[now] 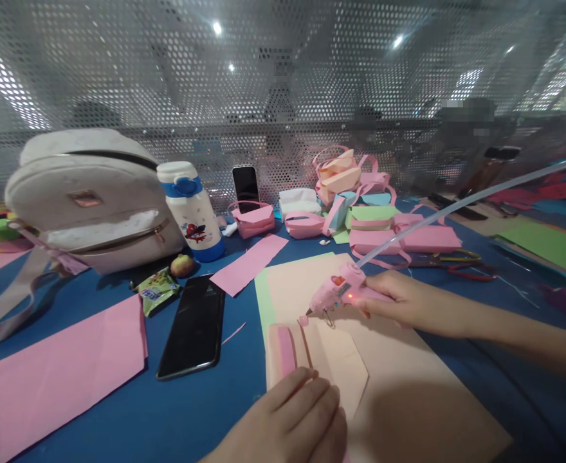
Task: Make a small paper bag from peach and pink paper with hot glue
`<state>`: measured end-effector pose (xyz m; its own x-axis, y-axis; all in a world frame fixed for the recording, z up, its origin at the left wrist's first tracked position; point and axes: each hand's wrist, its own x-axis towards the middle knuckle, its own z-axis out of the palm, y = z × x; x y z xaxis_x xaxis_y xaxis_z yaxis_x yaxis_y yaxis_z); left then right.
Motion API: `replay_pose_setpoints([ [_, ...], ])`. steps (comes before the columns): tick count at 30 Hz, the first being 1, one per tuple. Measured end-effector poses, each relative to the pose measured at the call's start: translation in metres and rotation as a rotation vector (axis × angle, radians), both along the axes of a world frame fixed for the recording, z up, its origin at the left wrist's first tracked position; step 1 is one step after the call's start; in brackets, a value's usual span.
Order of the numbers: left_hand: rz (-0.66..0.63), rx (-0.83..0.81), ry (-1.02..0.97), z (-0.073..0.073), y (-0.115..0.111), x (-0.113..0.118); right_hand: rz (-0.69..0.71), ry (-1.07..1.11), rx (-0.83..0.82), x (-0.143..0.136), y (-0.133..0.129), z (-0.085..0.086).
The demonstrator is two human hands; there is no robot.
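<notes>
My right hand is wrapped round the handle of a pink hot glue gun. A long clear glue stick runs out of its back, and a small light glows orange on its side. The nozzle points down at the far end of a folded peach paper piece, by a pink tab. With its fingers together and bent, my left hand holds the near end of this piece, partly hiding it. A pink strip lies along its left side. Beneath are large peach sheets and a green sheet.
A phone, snack packet, bottle and backpack stand or lie left. Small pink paper bags and a pile of coloured paper pieces line the back. Scissors lie right; a perforated metal screen rises behind.
</notes>
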<state>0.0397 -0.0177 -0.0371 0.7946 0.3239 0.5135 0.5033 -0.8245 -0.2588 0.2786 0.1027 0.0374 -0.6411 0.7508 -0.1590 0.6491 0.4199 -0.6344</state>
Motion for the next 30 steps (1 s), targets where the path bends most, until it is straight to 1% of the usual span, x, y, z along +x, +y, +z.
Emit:
replay_pose_setpoints([
  [6, -0.005, 0.017, 0.003, 0.003, 0.002, 0.0, 0.03, 0.022, 0.025, -0.003, -0.003, 0.004],
  [14, 0.002, 0.01, 0.009, 0.002, -0.001, 0.001, 0.075, 0.039, 0.026, -0.001, -0.005, 0.002],
  [17, 0.0, 0.009, 0.011, 0.004, -0.001, 0.0, 0.082, 0.051, 0.012, 0.001, -0.008, 0.002],
  [21, -0.011, 0.008, 0.003, 0.004, 0.0, 0.001, 0.049, 0.021, 0.001, 0.002, -0.012, 0.004],
  [27, -0.008, 0.008, -0.007, 0.003, 0.0, 0.001, 0.162, 0.147, -0.106, -0.001, -0.015, 0.009],
  [30, 0.001, -0.003, 0.001, 0.003, 0.0, 0.001, 0.124, 0.112, -0.09, 0.0, -0.014, 0.009],
])
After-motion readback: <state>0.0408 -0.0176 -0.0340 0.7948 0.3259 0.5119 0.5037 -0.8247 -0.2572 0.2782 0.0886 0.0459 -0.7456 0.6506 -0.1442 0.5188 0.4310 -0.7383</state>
